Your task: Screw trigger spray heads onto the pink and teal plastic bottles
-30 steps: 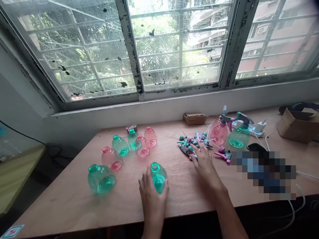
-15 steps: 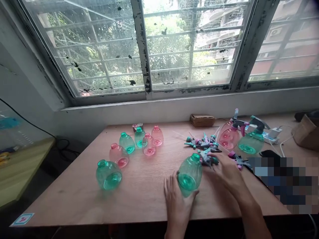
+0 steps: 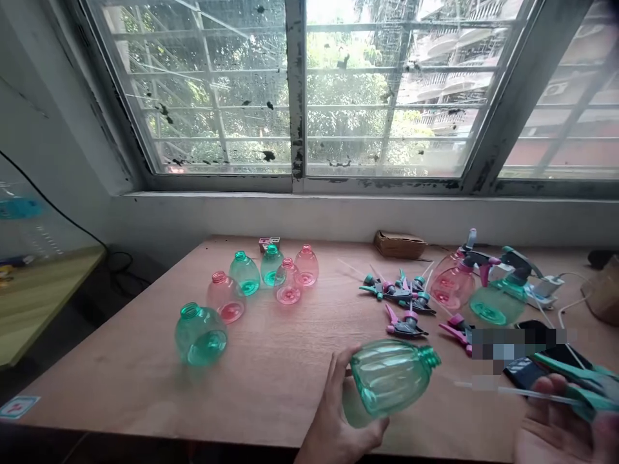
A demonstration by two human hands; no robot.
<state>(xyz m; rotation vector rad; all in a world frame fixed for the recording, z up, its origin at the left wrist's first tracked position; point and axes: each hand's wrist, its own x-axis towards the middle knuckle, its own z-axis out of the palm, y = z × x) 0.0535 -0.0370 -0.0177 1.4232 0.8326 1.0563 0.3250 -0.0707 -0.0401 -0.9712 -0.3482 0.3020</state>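
Note:
Near the table's front edge, my left hand (image 3: 331, 415) grips a clear green bottle (image 3: 394, 377). The bottle is tipped on its side, its open threaded neck pointing right. At the lower right, my right hand (image 3: 554, 422) is closed on a green and grey spray trigger head (image 3: 587, 383), whose thin white tube points left toward the bottle's neck, apart from it. Beyond the held bottle lies a pink and grey trigger head (image 3: 407, 322), with a pile of others (image 3: 399, 288) behind it. Part of my right hand is cut off by the frame.
Open green bottles (image 3: 200, 335) and pink bottles (image 3: 226, 298) stand at the left of the table (image 3: 271, 374). Fitted spray bottles (image 3: 498, 299) stand at the right, near a white power strip (image 3: 544, 290). A brown box (image 3: 399, 245) lies by the wall.
My right hand has picked up a green and grey trigger head from near the pile and moved to the lower right. My left hand has tipped the green bottle, neck to the right.

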